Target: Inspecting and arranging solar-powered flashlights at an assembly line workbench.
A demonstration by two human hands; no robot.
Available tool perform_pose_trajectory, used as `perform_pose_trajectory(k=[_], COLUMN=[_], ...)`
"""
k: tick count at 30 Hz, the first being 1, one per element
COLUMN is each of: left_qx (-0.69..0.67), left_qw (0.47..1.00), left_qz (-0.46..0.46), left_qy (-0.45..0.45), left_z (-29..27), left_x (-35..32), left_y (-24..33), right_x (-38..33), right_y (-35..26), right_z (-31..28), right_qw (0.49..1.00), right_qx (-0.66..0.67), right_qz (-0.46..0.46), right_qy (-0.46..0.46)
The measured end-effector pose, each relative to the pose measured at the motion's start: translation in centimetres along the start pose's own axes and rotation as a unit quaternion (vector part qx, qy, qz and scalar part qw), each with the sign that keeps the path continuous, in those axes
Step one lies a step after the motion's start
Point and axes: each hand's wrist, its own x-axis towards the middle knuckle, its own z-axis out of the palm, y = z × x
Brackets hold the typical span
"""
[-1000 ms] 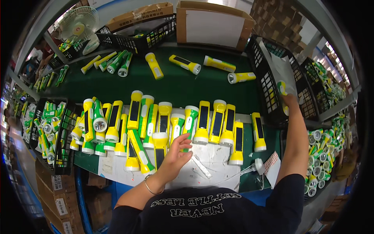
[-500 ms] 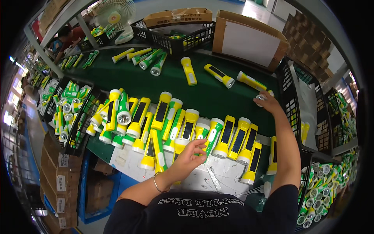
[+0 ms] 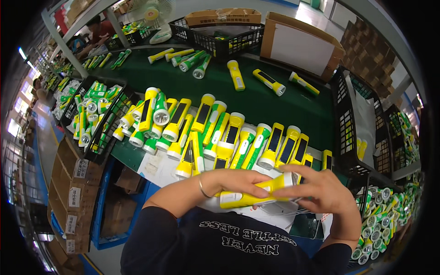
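Observation:
Close to my chest, a yellow flashlight (image 3: 236, 198) lies sideways between my two hands. My left hand (image 3: 243, 182) is wrapped over its body from the left. My right hand (image 3: 321, 189) has its fingers around the head end, partly hiding it. Just beyond, a row of yellow and green flashlights (image 3: 231, 133), several with dark panels, leans on the near edge of the bench. White paper (image 3: 156, 168) lies beneath part of the row, and white cables run under my right hand.
Several flashlights (image 3: 235, 75) lie scattered on the green belt (image 3: 192, 89). Black crates stand left (image 3: 107, 126) and right (image 3: 341, 121). A cardboard box (image 3: 300, 46) and a black crate (image 3: 220, 46) line the far side. Another person (image 3: 98, 32) sits at far left.
My right hand has come back from the far right of the belt with the yellow flashlight. My left hand, earlier empty above the row, now grips it too. The view has shifted slightly.

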Motion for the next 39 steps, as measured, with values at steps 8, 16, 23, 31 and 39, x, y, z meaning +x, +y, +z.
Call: perform_pose_trajectory(k=[8, 16, 23, 31, 39], left_qx=[-0.318, -0.325, -0.352, -0.211, -0.077], left_qw=[0.907, 0.879, 0.868, 0.882, 0.882], left_qz=[0.11, 0.087, 0.088, 0.148, 0.198], left_qy=[0.252, 0.337, 0.339, 0.393, 0.421], left_z=[0.6, 0.0, -1.0, -1.3, -1.1], left_x=[2.3, 3.6, 4.9, 6.2, 4.8], left_y=[-4.0, -5.6, -6.6, -6.7, -8.4], right_x=[-2.5, -3.9, -2.0, 0.6, 0.9], right_y=[-5.4, -5.4, 2.8, 2.3, 1.9], right_z=[-0.7, 0.3, 11.0, 15.0, 16.2], right_qw=[0.727, 0.671, 0.86, 0.956, 0.98], right_qx=[0.434, 0.402, 0.367, -0.087, -0.096], right_qz=[-0.38, -0.514, 0.244, 0.132, 0.022], right_qy=[0.373, 0.352, 0.259, 0.247, 0.171])
